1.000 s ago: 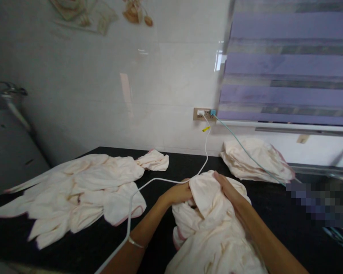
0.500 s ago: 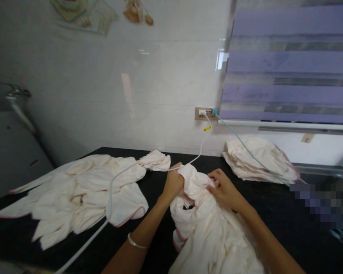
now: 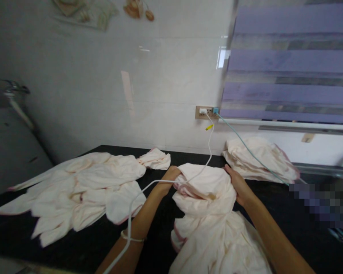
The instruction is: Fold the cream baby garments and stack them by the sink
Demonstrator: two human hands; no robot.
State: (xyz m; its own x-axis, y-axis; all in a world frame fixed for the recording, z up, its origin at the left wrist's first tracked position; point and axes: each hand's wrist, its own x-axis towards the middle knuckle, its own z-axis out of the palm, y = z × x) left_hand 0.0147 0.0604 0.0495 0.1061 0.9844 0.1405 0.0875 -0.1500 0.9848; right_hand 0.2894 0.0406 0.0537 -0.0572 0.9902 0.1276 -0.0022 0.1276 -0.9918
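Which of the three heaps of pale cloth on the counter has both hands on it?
The middle heap: the left hand and right hand grip its top edge. The spread-out heap on the left and the folded stack by the wall lie untouched.

Left hand (image 3: pixel 167 178) fingers hidden behind cream cloth (image 3: pixel 205 190); right hand (image 3: pixel 239 185) fingertips tucked under it too. Cloth's near end cut off by bottom edge. White cable (image 3: pixel 137 198) runs off bottom edge. Pixelated patch (image 3: pixel 317 203) at right hides whatever's there. Wall decorations (image 3: pixel 85 11) cropped at top, blurred.
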